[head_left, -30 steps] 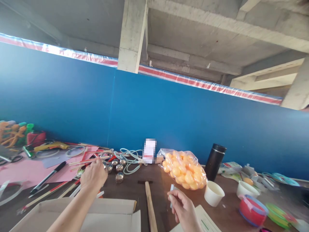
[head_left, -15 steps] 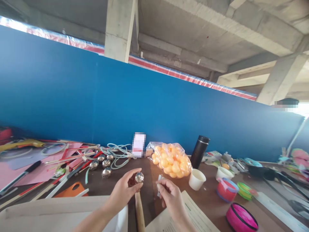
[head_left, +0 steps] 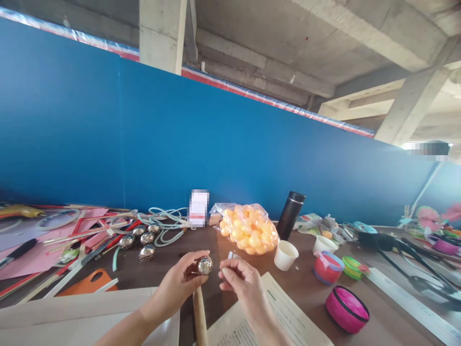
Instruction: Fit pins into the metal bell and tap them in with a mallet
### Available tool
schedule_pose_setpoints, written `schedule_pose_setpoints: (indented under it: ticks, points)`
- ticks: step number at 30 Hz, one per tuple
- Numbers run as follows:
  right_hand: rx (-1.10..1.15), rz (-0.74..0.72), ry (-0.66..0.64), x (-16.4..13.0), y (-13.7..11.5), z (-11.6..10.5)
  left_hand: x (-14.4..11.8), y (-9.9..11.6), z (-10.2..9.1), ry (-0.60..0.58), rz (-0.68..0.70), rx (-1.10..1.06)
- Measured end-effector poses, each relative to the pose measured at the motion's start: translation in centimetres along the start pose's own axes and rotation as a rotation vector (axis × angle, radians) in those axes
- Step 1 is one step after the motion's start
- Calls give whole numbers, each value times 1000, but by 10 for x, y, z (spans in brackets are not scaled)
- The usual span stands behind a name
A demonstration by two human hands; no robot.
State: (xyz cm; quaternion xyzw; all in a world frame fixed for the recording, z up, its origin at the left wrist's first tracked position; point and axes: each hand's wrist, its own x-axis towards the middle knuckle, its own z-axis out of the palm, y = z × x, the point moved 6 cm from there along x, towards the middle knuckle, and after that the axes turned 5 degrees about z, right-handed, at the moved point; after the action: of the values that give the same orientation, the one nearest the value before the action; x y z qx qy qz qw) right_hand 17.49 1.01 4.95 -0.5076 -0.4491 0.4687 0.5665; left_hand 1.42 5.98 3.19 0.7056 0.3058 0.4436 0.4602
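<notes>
In my left hand [head_left: 182, 276], a shiny silver ball [head_left: 205, 265] is gripped between thumb and fingers, raised over the table. My right hand [head_left: 241, 283] is just to the right of it, with thumb and fingertips pinched together and pointing toward the ball. Whatever that pinch holds, if anything, is too small to make out. A small white strip [head_left: 233, 255] shows just behind the right fingers; I cannot tell whether they touch it. Below the ball lies a wooden handle [head_left: 200, 317], its far end hidden by my left hand. Several similar silver balls [head_left: 147, 238] sit at the left.
A bag of orange balls [head_left: 248, 229], a black flask [head_left: 291, 216] and a white cup [head_left: 285, 255] stand beyond my hands. Printed paper [head_left: 284, 312] lies under my right wrist. A pink round case [head_left: 347, 310] is at right, sticks and an orange plate [head_left: 90, 282] at left.
My right hand has moved left, closer to the silver ball. The left hand still grips the ball. The whole view has shifted slightly, with the table things appearing further left and higher.
</notes>
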Motion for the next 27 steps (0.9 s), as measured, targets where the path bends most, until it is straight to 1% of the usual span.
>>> schedule_pose_setpoints:
  ticks: [4,8,13,20,23,27]
  points:
    - [42,30,6,-1,3,0,-1,7,-3,35,43,24]
    - [96,53,-3,-2,5,1,0,9,-5,61,95,-23]
    - [114,82,-49,-1,9,3,-1,8,-3,71,84,-76]
    - [55,143,-20,3,17,1,-3,11,-7,105,142,48]
    - [42,147,-19,3,19,0,-6,14,-8,111,160,94]
    - [19,130,-15,4,20,0,-7,17,-8,100,148,123]
